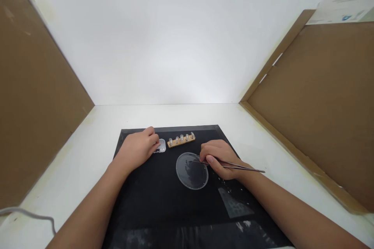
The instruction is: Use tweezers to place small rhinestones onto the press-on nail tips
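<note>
My right hand [217,157] grips a pair of metal tweezers [248,168], whose tips reach over a round clear dish [191,181]. A few small dark specks show in the dish near the tips; I cannot make out whether the tips hold one. At the left, my left hand [142,144] has its fingers bent and closed at the edge of a small clear plastic piece [162,146], which lies on the black mat. Between the hands, beyond the dish, sits a yellowish strip [181,140] carrying several small clear cylinders in a row.
The black mat [152,202] lies on a white table [251,124]. A clear film patch [235,203] and white crumbs lie at its right. Brown cardboard panels [37,97] stand on both sides, a white wall [166,39] behind. A grey cable [29,213] runs at lower left.
</note>
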Action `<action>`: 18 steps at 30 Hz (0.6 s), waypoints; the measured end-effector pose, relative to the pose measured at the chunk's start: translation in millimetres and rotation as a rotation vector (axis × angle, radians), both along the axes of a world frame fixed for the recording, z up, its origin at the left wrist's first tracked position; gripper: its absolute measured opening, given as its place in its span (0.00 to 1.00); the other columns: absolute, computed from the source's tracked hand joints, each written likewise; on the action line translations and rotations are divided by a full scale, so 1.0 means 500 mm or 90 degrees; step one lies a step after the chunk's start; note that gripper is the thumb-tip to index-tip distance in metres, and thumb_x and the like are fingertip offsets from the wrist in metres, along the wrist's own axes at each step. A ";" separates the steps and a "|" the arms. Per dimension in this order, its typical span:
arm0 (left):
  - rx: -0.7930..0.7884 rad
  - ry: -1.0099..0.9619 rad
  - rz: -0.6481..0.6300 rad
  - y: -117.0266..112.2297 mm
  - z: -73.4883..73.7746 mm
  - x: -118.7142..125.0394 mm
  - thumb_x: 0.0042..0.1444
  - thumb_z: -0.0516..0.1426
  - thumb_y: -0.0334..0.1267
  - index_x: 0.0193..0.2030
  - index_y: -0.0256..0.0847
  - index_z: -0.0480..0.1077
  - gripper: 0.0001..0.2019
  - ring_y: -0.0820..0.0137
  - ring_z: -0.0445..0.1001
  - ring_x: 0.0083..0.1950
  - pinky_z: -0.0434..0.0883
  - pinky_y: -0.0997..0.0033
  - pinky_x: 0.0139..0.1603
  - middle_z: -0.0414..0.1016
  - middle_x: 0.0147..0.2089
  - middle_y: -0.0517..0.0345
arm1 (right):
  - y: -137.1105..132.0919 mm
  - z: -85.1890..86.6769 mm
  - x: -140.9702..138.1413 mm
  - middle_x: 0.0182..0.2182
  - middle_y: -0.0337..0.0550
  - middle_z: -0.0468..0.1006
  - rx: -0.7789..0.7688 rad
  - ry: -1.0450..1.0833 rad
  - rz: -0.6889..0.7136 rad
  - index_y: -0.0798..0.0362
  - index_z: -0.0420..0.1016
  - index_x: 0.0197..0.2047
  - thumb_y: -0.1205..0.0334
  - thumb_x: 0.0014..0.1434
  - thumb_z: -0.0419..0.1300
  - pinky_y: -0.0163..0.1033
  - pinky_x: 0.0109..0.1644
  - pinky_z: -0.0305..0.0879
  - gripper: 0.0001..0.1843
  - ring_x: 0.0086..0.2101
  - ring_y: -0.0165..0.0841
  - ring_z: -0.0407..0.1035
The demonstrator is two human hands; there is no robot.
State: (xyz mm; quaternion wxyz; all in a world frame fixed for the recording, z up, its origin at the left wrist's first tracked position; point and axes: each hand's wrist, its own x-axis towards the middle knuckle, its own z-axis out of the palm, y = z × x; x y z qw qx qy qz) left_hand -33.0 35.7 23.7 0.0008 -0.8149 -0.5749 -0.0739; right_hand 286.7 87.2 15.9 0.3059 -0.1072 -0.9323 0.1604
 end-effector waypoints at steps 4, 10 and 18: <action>0.002 0.005 0.034 0.000 0.003 0.000 0.75 0.51 0.46 0.44 0.43 0.75 0.15 0.68 0.75 0.35 0.58 0.69 0.29 0.76 0.48 0.54 | 0.001 -0.001 0.000 0.26 0.38 0.71 0.003 0.001 0.001 0.50 0.70 0.38 0.58 0.78 0.45 0.38 0.32 0.58 0.18 0.25 0.32 0.63; 0.003 -0.014 0.037 -0.001 0.006 0.001 0.76 0.49 0.45 0.37 0.42 0.73 0.18 0.68 0.74 0.34 0.59 0.69 0.29 0.75 0.44 0.55 | 0.000 0.002 0.000 0.25 0.38 0.70 -0.002 -0.005 -0.003 0.51 0.70 0.38 0.57 0.78 0.45 0.39 0.31 0.57 0.19 0.25 0.32 0.63; 0.029 -0.046 -0.041 -0.002 0.000 0.000 0.76 0.47 0.43 0.35 0.42 0.71 0.19 0.63 0.75 0.44 0.67 0.66 0.36 0.75 0.42 0.52 | -0.001 0.005 -0.001 0.25 0.38 0.70 -0.006 -0.004 -0.003 0.51 0.70 0.38 0.58 0.79 0.44 0.39 0.32 0.58 0.19 0.25 0.32 0.63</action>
